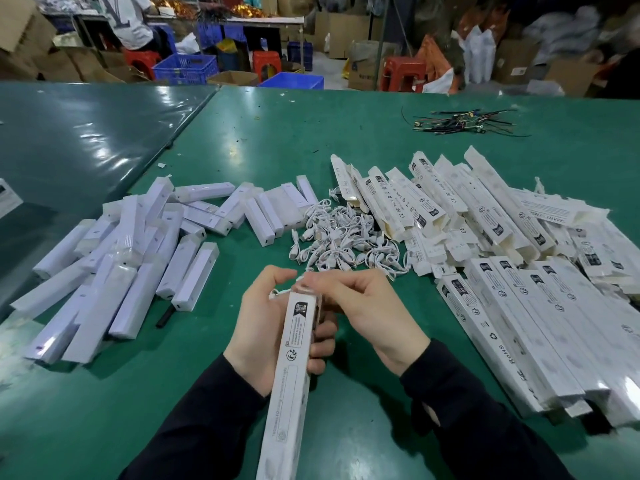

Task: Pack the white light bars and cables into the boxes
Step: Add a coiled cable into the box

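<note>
A long, narrow white printed cardboard box [289, 382] stands tilted at centre, its far end open, between a loose heap of plastic-sleeved white light bars [131, 258] at left, a tangle of short coiled white cables [341, 237] beyond, and piled empty and filled matching boxes [512, 265] at right.

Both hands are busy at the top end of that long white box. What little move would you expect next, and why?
Probably tucking the cable in and folding the end flap closed. The left hand grips the box near its far end, while the right hand pinches at the opening, where a bit of white cable still peeks out. After that, the box would likely join the filled boxes on the right.
</note>
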A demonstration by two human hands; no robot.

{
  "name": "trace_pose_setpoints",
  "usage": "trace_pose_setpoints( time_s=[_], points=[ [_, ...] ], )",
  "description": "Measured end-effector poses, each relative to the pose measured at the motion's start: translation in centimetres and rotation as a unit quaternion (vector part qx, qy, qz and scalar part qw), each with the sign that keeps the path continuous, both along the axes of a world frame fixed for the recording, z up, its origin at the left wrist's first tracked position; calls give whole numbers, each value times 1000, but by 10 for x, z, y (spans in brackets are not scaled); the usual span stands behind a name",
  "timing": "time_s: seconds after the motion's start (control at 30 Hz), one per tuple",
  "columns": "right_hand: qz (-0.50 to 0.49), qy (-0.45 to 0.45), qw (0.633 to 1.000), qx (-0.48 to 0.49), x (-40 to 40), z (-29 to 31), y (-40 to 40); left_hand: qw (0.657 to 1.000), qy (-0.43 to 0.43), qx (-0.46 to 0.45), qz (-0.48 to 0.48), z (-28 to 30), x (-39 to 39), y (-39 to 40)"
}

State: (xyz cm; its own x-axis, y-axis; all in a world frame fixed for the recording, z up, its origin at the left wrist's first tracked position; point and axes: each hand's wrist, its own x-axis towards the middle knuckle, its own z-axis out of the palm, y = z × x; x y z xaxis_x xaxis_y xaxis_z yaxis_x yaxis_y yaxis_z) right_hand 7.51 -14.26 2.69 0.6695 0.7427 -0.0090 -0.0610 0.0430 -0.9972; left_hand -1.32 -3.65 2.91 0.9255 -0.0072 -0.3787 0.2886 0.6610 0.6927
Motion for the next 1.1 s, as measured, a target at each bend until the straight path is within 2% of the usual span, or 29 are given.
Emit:
trace_pose_setpoints(
  time_s=[0.57, 0.77, 0.9, 0.97, 1.1],
  points=[
    [0, -34, 999, -41, -5, -8, 2, 994, 93, 51, -18, -10, 5, -3],
    [23, -11, 999, -47, -13, -8, 8, 993, 96, 62, 13, -11, 4, 1],
    [75, 34, 996, -45, -10, -2, 7, 996, 88, 31, 7, -8, 2, 5],
    [97, 2, 994, -47, -10, -1, 6, 996, 87, 25, 18, -5, 2, 6],
    [121, -151, 978, -72, -16, -7, 3, 993, 86, 52, 65, -3, 5, 7]
  ],
)
